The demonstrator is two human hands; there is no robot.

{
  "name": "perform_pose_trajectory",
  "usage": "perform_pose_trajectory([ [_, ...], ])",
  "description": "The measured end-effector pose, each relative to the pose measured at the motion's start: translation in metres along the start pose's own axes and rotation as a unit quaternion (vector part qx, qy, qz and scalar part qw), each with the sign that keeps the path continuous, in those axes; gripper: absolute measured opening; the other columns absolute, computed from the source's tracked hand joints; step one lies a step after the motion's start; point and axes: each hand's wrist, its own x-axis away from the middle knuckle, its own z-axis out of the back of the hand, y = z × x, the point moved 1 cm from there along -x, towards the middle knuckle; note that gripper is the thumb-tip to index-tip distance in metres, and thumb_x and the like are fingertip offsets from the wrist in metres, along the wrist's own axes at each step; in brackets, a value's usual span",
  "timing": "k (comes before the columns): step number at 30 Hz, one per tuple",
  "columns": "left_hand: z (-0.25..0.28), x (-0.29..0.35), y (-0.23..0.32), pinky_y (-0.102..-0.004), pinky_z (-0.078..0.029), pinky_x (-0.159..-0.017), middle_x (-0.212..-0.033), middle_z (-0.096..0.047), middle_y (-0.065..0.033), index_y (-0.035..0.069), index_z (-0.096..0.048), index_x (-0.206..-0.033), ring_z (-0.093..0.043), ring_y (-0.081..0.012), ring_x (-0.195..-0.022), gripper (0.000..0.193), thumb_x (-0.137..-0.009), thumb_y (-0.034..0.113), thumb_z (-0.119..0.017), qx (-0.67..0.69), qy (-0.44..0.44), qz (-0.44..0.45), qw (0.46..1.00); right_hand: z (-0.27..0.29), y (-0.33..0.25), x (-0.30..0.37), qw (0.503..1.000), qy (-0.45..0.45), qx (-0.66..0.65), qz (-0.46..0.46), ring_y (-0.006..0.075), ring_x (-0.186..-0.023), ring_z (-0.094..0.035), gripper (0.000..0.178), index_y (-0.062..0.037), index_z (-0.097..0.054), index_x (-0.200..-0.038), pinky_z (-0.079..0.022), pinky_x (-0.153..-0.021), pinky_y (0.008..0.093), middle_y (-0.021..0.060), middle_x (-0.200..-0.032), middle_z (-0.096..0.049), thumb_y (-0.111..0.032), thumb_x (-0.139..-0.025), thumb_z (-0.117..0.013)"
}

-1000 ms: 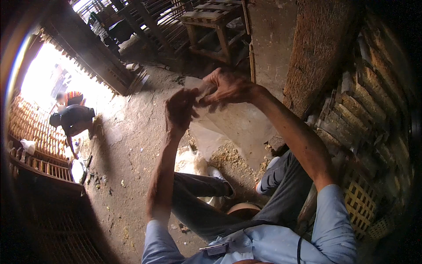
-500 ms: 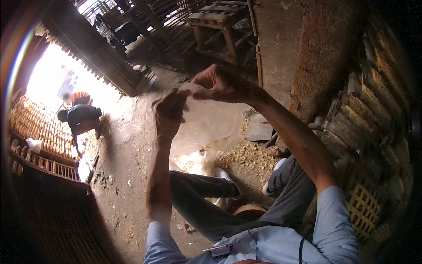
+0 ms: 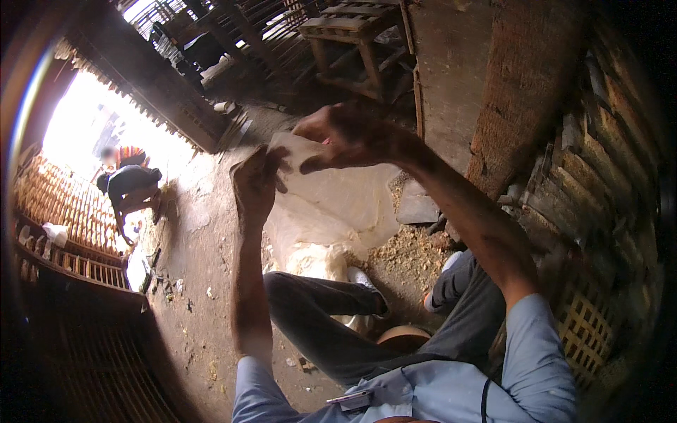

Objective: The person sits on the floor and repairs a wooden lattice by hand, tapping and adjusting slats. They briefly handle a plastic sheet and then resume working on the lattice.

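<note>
A thin, translucent plastic sheet (image 3: pixel 331 204) hangs in front of me, wide and slightly creased. At its upper left edge, my left hand (image 3: pixel 255 182) is closed on the plastic, with some fingertips showing darkly at the film. My right hand (image 3: pixel 349 137) is at the upper edge, its thumb and fingers apart and a stretch of the film showing between them. The lower part of the sheet reaches down to a bunched, whitish plastic heap (image 3: pixel 317 261) on the floor by my left foot. Whether sheet and heap are one piece I cannot tell.
Yellowish crumbs (image 3: pixel 405 254) litter the floor near my shoes. I sit on a low round seat (image 3: pixel 403 334). A wooden stool (image 3: pixel 352 32) stands at the far side, a slatted basket (image 3: pixel 585 328) at right. Another person (image 3: pixel 134 187) bends over near the bright opening at left.
My hands have drawn slightly apart, the left one moving left. The right hand's thumb and fingers have spread from a pinch. More of the sheet shows, and it hangs flatter.
</note>
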Motion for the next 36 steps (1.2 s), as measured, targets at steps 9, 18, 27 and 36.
perform_pose_trajectory([
  [9, 0.047, 0.013, -0.005, -0.0286, -0.055, -0.055, -0.107, -0.069, -0.0180, -0.004, -0.063, -0.118, -0.070, -0.0223, -0.080, 0.031, -0.098, 0.020, -0.061, 0.048, 0.084, 0.157, 0.983, 0.004, 0.075, 0.091, 0.955, 0.077, -0.204, -0.203, 0.0122, -0.066, -0.065, 0.019, -0.0042, -0.075, -0.088, -0.053, -0.065, 0.0322, 0.0082, -0.072, -0.070, -0.023, -0.084, -0.077],
  [18, -0.023, -0.020, 0.057, -0.0419, -0.051, -0.096, -0.109, -0.070, -0.0156, 0.003, -0.062, -0.125, -0.067, -0.0322, -0.105, 0.045, -0.088, 0.022, -0.077, -0.255, 0.016, -0.123, 0.959, 0.007, 0.024, 0.040, 0.987, 0.082, -0.116, -0.077, 0.0107, -0.065, -0.061, 0.025, -0.0046, -0.074, -0.087, -0.049, -0.062, 0.0311, 0.0076, -0.075, -0.072, -0.029, -0.085, -0.079],
  [27, -0.042, -0.041, 0.058, -0.0280, -0.052, -0.049, -0.071, -0.069, -0.0096, 0.003, -0.072, -0.112, -0.065, -0.0114, -0.057, 0.029, -0.101, 0.026, -0.059, 0.009, -0.117, 0.109, 0.987, 0.006, 0.035, 0.058, 0.984, 0.053, -0.123, -0.121, 0.0091, -0.071, -0.064, 0.029, 0.0007, -0.070, -0.096, -0.052, -0.068, 0.0275, 0.0047, -0.081, -0.072, -0.026, -0.087, -0.080],
  [36, -0.008, -0.042, 0.061, -0.0245, -0.048, -0.042, -0.073, -0.069, -0.0053, 0.006, -0.075, -0.110, -0.060, -0.0086, -0.055, 0.036, -0.100, 0.037, -0.059, -0.111, -0.141, 0.137, 0.974, -0.024, 0.063, 0.126, 0.967, -0.159, -0.021, -0.200, 0.0138, -0.088, -0.066, 0.040, 0.0021, -0.070, -0.103, -0.052, -0.079, 0.0330, 0.0135, -0.099, -0.074, -0.031, -0.084, -0.082],
])
